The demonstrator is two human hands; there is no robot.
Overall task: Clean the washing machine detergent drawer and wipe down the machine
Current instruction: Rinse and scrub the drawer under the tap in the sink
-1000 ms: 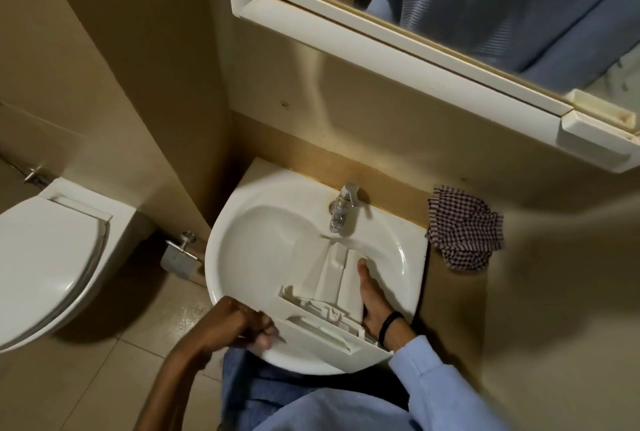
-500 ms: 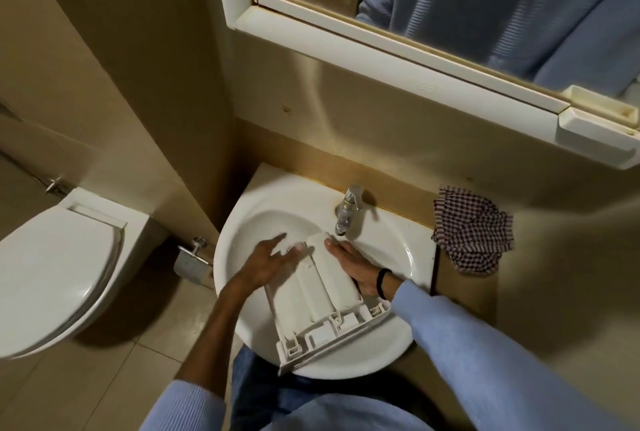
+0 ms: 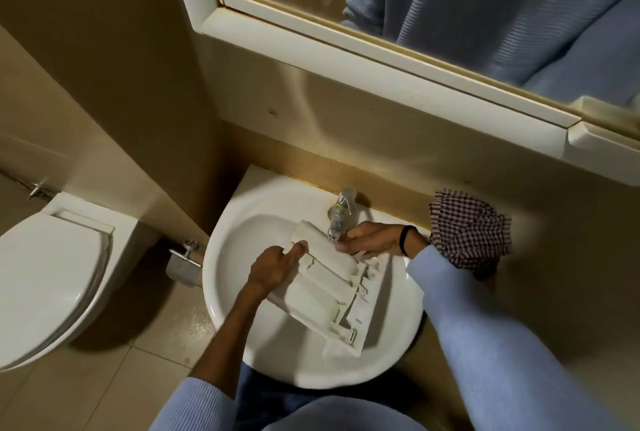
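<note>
Glossy round basin [image 3: 311,370], ribbed plastic drawer [image 3: 322,288] gripped by left hand [image 3: 275,269], right hand [image 3: 375,240] seemingly pinching it

White sink [image 3: 277,354] with detergent drawer [image 3: 322,295] inside

A white plastic detergent drawer [image 3: 325,288] lies tilted, underside up, in a round white ceramic basin [image 3: 242,326], the left hand [image 3: 273,268] gripping its left edge and the right hand [image 3: 370,240] holding its far end just beneath a chrome tap [image 3: 341,212], with a red-and-white checked cloth [image 3: 471,233] lying beside the basin on the right.
</note>
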